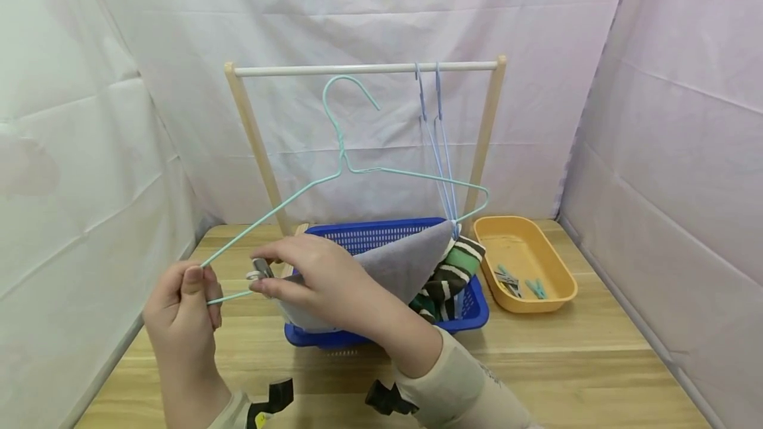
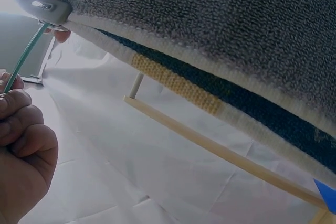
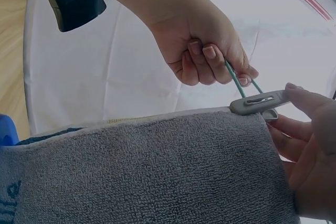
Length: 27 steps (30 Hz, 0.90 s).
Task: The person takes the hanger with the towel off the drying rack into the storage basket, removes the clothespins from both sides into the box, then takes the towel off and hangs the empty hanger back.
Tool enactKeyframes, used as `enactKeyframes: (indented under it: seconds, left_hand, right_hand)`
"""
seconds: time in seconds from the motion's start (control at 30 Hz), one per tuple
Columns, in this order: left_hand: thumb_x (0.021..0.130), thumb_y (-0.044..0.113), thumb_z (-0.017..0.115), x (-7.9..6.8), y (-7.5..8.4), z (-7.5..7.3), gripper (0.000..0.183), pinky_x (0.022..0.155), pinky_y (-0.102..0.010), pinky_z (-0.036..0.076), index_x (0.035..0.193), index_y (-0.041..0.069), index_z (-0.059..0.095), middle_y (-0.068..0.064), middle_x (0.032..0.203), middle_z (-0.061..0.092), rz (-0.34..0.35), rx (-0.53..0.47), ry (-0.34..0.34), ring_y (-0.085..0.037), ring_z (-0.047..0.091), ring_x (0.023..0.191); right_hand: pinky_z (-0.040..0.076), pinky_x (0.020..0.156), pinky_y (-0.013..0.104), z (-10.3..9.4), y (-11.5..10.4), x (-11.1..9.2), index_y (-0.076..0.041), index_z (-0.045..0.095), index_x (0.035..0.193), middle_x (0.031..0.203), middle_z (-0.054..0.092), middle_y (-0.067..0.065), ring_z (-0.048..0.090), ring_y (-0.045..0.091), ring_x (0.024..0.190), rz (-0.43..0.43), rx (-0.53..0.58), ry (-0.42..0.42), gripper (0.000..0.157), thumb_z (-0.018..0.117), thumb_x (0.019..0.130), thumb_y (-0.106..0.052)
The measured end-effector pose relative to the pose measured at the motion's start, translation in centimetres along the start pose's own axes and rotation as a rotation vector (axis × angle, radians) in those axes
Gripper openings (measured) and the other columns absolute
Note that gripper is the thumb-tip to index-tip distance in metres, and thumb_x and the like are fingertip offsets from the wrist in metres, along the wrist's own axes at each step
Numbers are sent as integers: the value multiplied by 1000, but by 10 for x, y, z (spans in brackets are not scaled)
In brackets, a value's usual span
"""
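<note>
My left hand (image 1: 185,323) grips the left end of a mint-green wire hanger (image 1: 342,151), whose hook points up. A grey towel (image 1: 411,260) hangs folded over the hanger's lower bar. With thumb and fingertips my right hand (image 1: 324,280) pinches a grey clothespin (image 1: 261,270) at the left end of the towel. In the right wrist view, the clothespin (image 3: 260,103) sits on the towel's top corner, against the hanger wire. The left wrist view shows the towel's pale edge (image 2: 178,59) and a dark blue layer inside the fold.
Behind stands a wooden rack with a white rail (image 1: 363,70), two blue hangers (image 1: 440,144) hooked at its right. Below the towel is a blue basket (image 1: 477,306) with a striped green garment (image 1: 461,263). A yellow tray (image 1: 563,277) at right holds several clothespins (image 1: 536,288).
</note>
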<state>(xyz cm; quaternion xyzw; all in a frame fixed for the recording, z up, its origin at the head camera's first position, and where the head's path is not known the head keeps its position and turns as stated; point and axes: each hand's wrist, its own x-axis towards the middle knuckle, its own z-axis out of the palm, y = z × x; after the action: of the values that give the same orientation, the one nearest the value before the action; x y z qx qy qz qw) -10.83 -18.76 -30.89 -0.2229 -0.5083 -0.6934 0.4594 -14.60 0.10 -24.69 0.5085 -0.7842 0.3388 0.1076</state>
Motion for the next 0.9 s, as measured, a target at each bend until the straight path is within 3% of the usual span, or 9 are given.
enactKeyframes:
  seconds: [0.2, 0.47, 0.67, 0.9]
  left_hand:
    - [96, -2, 54, -2, 4, 3, 31, 29, -19, 15, 73, -20, 46, -5, 50, 43, -5, -20, 18, -7, 34, 34]
    - [96, -3, 55, -3, 5, 5, 30, 30, -19, 15, 73, -21, 46, -6, 55, 46, -11, -16, 36, -7, 35, 34]
    - [96, -3, 54, -5, 4, 5, 30, 30, -18, 15, 74, -21, 47, -6, 56, 47, 0, -14, 39, -7, 35, 35]
    - [96, -4, 54, -5, 4, 7, 29, 29, -19, 16, 74, -21, 47, -5, 54, 46, -13, 2, 46, -6, 35, 35]
  right_hand:
    - [43, 89, 14, -2, 1, -3, -9, 67, 117, 108, 68, -2, 57, 3, 104, -17, 120, 44, 28, 69, 93, -24]
    - [44, 87, 15, -2, 4, -5, -7, 67, 112, 102, 66, -2, 55, 1, 98, -26, 232, 52, 22, 69, 92, -17]
    - [46, 86, 16, 1, 7, -7, -5, 69, 108, 97, 67, -2, 56, 0, 94, -58, 285, 104, 18, 70, 91, -10]
    - [49, 80, 17, 2, 7, -9, -4, 71, 104, 92, 66, -3, 57, -1, 89, -25, 330, 164, 14, 70, 90, -9]
